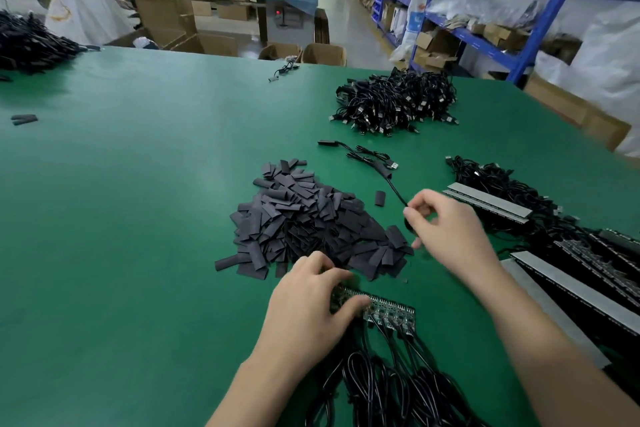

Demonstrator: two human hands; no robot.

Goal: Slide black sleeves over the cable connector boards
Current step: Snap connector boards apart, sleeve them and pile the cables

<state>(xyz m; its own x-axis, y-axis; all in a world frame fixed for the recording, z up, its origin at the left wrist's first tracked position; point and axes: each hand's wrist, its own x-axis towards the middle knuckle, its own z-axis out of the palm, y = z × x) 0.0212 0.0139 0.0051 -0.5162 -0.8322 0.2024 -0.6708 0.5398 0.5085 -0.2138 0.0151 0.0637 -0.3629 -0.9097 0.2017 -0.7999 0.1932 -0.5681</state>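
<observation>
Broad green table (138, 218) toward 9 o'clock, far edge at 12. One heap of black sleeves (304, 222) at centre, one loose sleeve (380, 198) just beside it at 2 o'clock. Left hand (311, 302) at 6, gripping one row of connector boards (389, 315). Right hand (446, 229) at 3, pinching one cable (394, 189). Two stray sleeves (24, 119) at 9.

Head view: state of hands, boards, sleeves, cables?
left hand: grips connector boards
connector boards: bare, in a row
right hand: pinches cable
cable: held at near end
sleeve pile: loose heap
lone sleeve: lies apart from sleeve pile
</observation>
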